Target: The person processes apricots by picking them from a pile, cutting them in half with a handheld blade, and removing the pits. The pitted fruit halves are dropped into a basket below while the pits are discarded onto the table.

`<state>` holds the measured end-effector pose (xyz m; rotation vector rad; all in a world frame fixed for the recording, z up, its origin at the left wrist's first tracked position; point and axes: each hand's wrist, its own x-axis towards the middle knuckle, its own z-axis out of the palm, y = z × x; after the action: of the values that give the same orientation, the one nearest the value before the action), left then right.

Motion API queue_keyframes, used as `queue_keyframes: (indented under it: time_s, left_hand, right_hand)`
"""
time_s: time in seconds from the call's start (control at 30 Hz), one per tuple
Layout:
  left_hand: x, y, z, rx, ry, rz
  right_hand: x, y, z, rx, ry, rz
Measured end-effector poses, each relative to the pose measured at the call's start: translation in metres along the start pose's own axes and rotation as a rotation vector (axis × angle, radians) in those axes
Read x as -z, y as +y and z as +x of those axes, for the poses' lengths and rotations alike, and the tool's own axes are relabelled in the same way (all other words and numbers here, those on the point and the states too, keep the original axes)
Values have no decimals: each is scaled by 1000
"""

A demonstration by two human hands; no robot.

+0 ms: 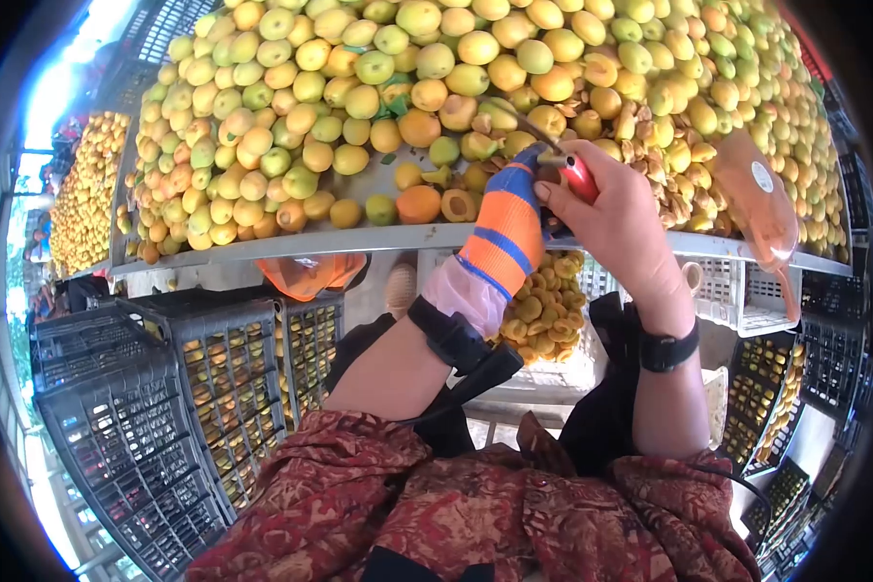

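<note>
My left hand (504, 229) wears an orange and blue striped glove over a thin pink plastic cuff, at the table's near edge. Its fingertips are hidden close to my right hand, so what they hold does not show. My bare right hand (623, 215) is closed around the red handle of a knife (579, 178), whose slim curved blade points up and left over the fruit. Yellow-orange apricots (291, 116) are heaped on the metal-edged table (359, 238). A cut apricot half (458, 205) lies left of my hands. Below them is a pile of apricot halves (543, 315).
Opened apricot pieces and pits (655, 145) lie right of my hands, beside a clear plastic bottle-shaped object (759, 194). Black crates (116, 417) stand at left, some holding fruit. An orange bag (310, 276) hangs under the edge. A white crate (761, 291) stands at right.
</note>
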<state>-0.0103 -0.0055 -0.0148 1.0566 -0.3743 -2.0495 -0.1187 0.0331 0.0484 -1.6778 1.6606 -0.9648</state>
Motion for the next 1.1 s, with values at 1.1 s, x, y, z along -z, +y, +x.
queue_keyframes:
  time_s: [1.1]
  left_hand:
    - [14,26,-25,-1014,-168,1545]
  right_hand:
    - [55,67,24,-142,705,241]
